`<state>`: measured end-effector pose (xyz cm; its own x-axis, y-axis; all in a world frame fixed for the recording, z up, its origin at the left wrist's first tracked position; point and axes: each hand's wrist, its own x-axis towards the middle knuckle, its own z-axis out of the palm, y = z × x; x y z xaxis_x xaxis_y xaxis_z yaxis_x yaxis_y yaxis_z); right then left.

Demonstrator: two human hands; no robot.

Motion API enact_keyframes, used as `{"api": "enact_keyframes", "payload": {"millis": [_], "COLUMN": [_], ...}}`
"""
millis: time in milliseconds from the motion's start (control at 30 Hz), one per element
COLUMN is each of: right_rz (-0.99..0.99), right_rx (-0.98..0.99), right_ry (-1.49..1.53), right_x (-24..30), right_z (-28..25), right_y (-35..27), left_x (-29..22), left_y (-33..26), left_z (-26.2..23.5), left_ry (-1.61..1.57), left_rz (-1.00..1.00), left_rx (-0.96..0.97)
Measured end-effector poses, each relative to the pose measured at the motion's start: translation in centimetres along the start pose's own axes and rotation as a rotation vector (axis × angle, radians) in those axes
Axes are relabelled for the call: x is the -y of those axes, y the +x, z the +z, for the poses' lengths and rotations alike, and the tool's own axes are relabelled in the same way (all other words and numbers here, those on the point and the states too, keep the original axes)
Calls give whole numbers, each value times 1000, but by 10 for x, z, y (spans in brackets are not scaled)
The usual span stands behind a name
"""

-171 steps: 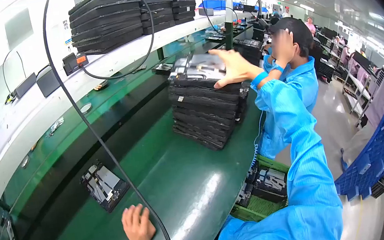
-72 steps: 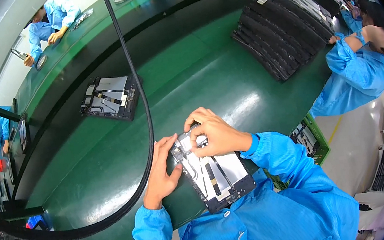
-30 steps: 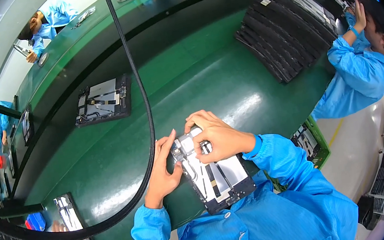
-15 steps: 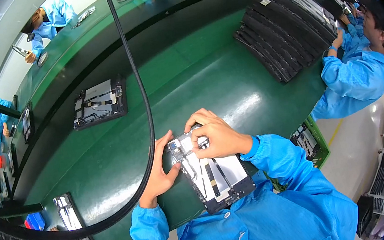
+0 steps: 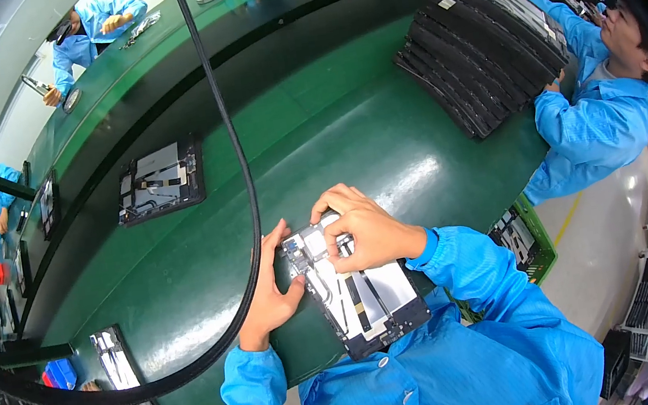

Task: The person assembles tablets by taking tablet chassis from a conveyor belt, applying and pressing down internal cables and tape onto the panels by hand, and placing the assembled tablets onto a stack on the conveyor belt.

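Note:
In front of me an opened tablet [image 5: 382, 294] lies at a slant, its grey inside, black strips and ribbon cables facing up. My left hand [image 5: 269, 297] steadies its upper left edge, thumb and fingers along the side. Over the upper end, my right hand [image 5: 368, 233] is closed in a pinch, with thumb and fingertips down on the inner parts. Whatever those fingertips hold is too small and covered to make out.
Another opened tablet [image 5: 159, 180] rests on the green work surface [image 5: 314, 133] at far left. A tall stack of black trays [image 5: 469, 58] stands at right, beside a co-worker. A black cable [image 5: 229, 125] loops across the left side. A green crate [image 5: 541, 242] holds more devices.
My hands and the tablet have barely moved. The far tablet has shifted slightly left. The co-worker at right now stretches an arm behind the stack; the person at upper left raises a hand.

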<state>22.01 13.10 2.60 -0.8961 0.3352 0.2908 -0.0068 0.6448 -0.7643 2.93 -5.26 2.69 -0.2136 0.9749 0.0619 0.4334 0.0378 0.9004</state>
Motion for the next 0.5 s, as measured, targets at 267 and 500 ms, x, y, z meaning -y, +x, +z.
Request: {"api": "enact_keyframes", "payload": {"millis": [267,500], "right_rz": [-9,-130], "right_rx": [25,9], "right_ry": [-2,-8], "right_x": [-2,-8], "right_z": [1,1], "right_y": [1,4], "left_x": [7,12], "left_y": [-33,-45], "left_z": [31,53], "left_ry": [507,521], "left_rz": [280,303], "left_rx": [-308,-452]}}
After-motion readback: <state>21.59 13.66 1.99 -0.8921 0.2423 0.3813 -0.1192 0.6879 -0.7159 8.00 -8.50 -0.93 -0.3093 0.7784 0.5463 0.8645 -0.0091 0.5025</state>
